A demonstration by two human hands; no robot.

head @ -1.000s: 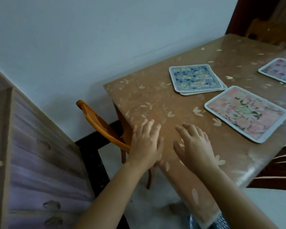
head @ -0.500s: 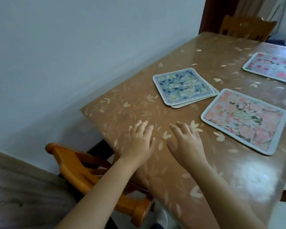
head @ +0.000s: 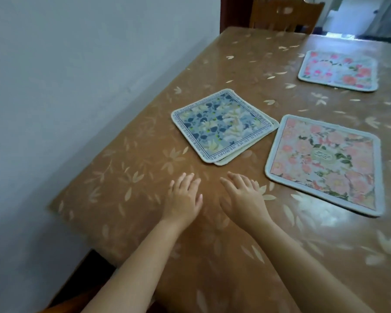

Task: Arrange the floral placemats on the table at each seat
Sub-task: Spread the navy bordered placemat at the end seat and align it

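Note:
A blue floral placemat (head: 221,124) lies on top of another mat, whose pale edge shows beneath it, in the middle of the brown table (head: 131,177). To its right lies a pink floral placemat (head: 325,163), and a second pink one (head: 339,70) sits farther back at the right. My left hand (head: 184,197) and my right hand (head: 244,197) rest flat on the tabletop side by side, just short of the blue mat, fingers apart and holding nothing.
The table has a glossy leaf-patterned cover and stands against a white wall (head: 77,64) on the left. A wooden chair (head: 284,14) stands at the far end. The top of an orange chair (head: 61,307) shows at the bottom left.
My view has moved forward and over the table, so the near chair has dropped almost out of sight. Both hands have slid a little farther onto the table toward the blue mat.

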